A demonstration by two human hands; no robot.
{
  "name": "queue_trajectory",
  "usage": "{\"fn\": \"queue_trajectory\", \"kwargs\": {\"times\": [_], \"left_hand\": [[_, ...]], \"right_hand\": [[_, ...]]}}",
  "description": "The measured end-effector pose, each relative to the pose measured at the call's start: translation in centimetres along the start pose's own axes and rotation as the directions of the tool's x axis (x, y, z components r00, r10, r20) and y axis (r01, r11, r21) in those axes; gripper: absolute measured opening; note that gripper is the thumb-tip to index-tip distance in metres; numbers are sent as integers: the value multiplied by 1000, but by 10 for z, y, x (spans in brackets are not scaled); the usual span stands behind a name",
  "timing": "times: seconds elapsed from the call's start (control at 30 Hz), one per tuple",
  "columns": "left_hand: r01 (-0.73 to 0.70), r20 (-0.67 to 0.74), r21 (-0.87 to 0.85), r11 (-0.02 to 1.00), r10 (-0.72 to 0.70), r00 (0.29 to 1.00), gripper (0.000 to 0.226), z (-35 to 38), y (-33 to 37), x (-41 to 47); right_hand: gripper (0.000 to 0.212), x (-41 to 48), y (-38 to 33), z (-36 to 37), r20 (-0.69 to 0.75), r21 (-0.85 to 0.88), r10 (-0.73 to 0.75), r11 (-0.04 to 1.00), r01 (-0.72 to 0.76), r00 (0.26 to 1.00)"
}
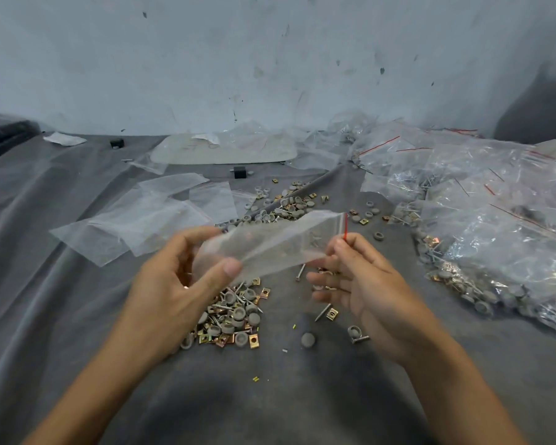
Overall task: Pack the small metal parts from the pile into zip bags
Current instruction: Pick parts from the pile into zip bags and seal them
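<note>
A good share of the work looks done: at the right of the frame a heap of filled bags (495, 226) lies glinting, with screws and grey caps showing through the plastic. Plenty is left, though. The pile (230, 319) of brass-coloured clips, grey round caps and screws sits at lower centre on the desk (77, 316), just under the hands. A looser scatter of parts (289, 203) lies further back at centre, and a few strays lie to the lower right of the pile. A spread of flat empty bags (148, 220) waits at centre left.

The zip bag (270, 242) in hand is held above the pile at mid-frame, stretched between the two hands. The left hand (174, 277) pinches its closed end between thumb and fingers. The right hand (360, 284) pinches the mouth end by the red strip (345, 224), with its lower fingers loosely curled. The bag is small, clear and slightly frosted, soft and creased, tilted up toward the right. It looks empty to me, so I judge this one is about to be opened for filling. Whether the right hand also cups a few parts I cannot tell
</note>
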State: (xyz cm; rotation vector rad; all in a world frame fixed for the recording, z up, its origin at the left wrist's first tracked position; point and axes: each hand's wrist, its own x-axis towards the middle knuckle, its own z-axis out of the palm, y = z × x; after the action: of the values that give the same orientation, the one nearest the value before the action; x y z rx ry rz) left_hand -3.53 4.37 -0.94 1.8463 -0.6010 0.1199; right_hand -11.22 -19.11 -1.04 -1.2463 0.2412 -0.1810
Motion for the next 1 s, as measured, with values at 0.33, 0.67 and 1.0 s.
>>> {"fn": "queue_trajectory", "kwargs": {"times": [0.33, 0.67, 1.0], "left_hand": [[-46, -45, 1, 999, 46, 998, 7, -8, -4, 1], [-129, -105, 390, 912, 183, 978, 6, -13, 0, -2], [-118, -53, 339, 934, 144, 988, 22, -12, -7, 2]], "right_hand": [[27, 7, -5, -10, -54, 166, -104, 980, 112, 993], [22, 4, 3, -3, 3, -75, -199, 977, 199, 980], [16, 0, -13, -5, 26, 75, -309, 949, 307, 951]]}}
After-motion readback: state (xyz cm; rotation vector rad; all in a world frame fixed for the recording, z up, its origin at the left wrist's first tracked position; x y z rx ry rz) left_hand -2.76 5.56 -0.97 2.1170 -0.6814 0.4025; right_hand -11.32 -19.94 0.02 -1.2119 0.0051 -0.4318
